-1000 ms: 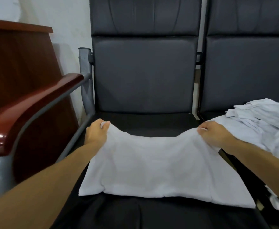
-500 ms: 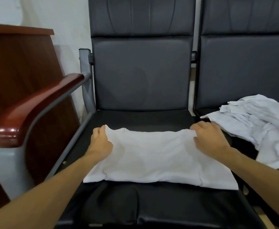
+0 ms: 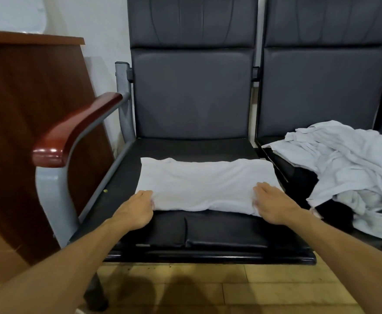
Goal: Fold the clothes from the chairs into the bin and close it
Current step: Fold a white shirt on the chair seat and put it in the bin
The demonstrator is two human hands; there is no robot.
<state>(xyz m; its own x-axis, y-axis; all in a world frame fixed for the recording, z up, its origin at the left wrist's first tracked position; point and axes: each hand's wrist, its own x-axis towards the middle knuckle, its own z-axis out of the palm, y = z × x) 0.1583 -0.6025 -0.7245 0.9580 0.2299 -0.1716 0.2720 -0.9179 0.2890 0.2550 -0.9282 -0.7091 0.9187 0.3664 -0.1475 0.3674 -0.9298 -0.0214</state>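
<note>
Bare seat (image 3: 196, 148) shows beyond the shirt (image 3: 205, 184) at 12 o'clock; clothes pile (image 3: 344, 159) at 3. Left hand (image 3: 135, 209) pinches its 7 o'clock corner, right hand (image 3: 273, 205) lies flat on the 5 o'clock corner.

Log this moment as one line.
folded white garment on black leather chair seat | left hand, right hand at its near corners | white clothes pile on next seat | bin unseen

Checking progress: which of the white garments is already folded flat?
The folded garment on the left seat, touched by left hand and right hand; the others form a crumpled heap on the right seat.
</note>
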